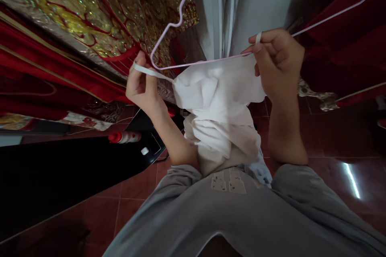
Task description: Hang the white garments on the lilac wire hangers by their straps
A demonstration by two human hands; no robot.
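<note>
A white garment (218, 104) with thin straps hangs bunched between my two raised hands. My left hand (141, 84) is closed, pinching the left strap (149, 71) and pulling it out to the side. My right hand (279, 62) is closed on the right strap (258, 37), which loops over a finger, and on the lower bar of a pale pink wire hanger (181, 20). The hanger's frame stretches up and right behind both hands. The garment's lower folds drop toward my grey-sleeved arms.
Red and gold embroidered fabric (90, 20) fills the upper left. Dark red cloth (346, 28) hangs at the right. A black surface (60, 176) with a red-capped bottle (125, 137) lies at the left. Red floor tiles (331, 140) lie below. A white panel (256, 0) stands behind.
</note>
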